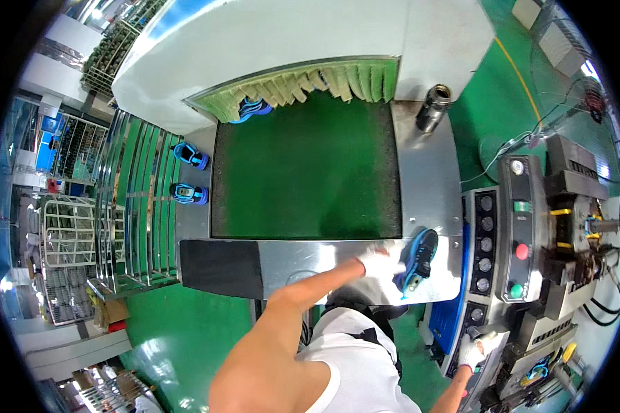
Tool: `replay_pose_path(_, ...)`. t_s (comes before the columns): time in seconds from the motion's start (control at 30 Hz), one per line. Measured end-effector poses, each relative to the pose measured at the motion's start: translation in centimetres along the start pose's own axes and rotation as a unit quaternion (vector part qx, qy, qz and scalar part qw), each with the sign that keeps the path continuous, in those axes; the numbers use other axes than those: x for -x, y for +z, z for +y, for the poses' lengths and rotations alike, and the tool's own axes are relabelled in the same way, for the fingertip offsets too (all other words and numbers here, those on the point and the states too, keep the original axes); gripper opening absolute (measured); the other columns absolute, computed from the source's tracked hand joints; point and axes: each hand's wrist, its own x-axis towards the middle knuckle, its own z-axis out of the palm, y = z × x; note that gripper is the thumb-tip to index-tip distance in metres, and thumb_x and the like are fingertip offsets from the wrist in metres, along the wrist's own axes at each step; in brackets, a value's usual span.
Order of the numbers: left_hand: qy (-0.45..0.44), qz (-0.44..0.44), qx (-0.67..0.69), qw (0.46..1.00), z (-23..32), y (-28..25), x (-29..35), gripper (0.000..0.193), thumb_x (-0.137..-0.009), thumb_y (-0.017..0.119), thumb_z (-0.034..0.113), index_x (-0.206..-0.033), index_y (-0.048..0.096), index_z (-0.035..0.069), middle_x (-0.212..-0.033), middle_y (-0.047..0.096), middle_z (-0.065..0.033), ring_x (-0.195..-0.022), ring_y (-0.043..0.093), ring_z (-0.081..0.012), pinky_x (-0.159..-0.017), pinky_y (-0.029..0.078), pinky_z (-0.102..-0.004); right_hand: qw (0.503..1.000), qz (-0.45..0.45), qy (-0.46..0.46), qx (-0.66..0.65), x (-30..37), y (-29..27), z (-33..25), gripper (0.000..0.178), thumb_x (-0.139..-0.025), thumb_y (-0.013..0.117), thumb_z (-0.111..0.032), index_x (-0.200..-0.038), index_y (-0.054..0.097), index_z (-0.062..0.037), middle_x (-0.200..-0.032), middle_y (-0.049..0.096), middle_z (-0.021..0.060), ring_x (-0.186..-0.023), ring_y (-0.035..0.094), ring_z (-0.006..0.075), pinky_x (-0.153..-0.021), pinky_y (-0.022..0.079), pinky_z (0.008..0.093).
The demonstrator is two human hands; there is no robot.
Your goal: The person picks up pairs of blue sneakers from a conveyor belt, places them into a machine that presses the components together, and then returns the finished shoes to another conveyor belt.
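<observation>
My left hand (382,263), in a white glove and smeared by motion, is over the metal ledge at the near end of the green conveyor belt (306,172). Just to its right lies a dark sneaker with a blue sole (420,258); whether the fingers touch it I cannot tell. Lower right, my right hand (471,350), also gloved, is at the machine's control panel (489,330), its fingers too small to make out. Two blue and black shoes (189,194) sit on the ledge left of the belt. Another blue shoe (253,109) is partly hidden by the fabric strip curtain (303,86).
A dark metal bottle (434,110) stands on the right ledge. A black mat (220,267) covers the near left ledge. To the left is a metal rail rack (134,199). A button box (521,234) and a press machine (579,227) stand on the right.
</observation>
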Motion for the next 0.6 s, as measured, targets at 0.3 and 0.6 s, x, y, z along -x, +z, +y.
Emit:
replay_pose_path(0.3, -0.067, 0.374, -0.109, 0.918, -20.5, -28.7, -14.1, 0.041, -0.092, 0.06, 0.014, -0.132, 0.058, 0.007, -0.134, 0.059, -0.0203, -0.125, 0.057, -0.0381, -0.106, 0.046, -0.046, 0.98, -0.144, 0.117, -0.073, 14.8, 0.5, -1.1, 0.091, -0.081, 0.079, -0.029, -0.154, 0.035, 0.0019, -0.158, 0.034, 0.0278, -0.147, 0.034, 0.0376, -0.122, 0.03, 0.0436)
replay_pose_path(0.6, -0.124, 0.345, -0.174, 0.914, -26.3, -51.7, -26.9, 0.061, -0.097, 0.047, 0.054, -0.144, 0.055, 0.015, -0.153, 0.047, -0.0161, -0.138, 0.046, -0.0392, -0.114, 0.036, -0.0538, 0.907, -0.318, 0.229, -0.154, 29.0, 1.8, 4.3, 0.081, -0.093, 0.058, -0.056, -0.148, 0.046, 0.003, -0.147, 0.05, 0.0297, -0.139, 0.043, 0.0421, -0.118, 0.032, 0.0436)
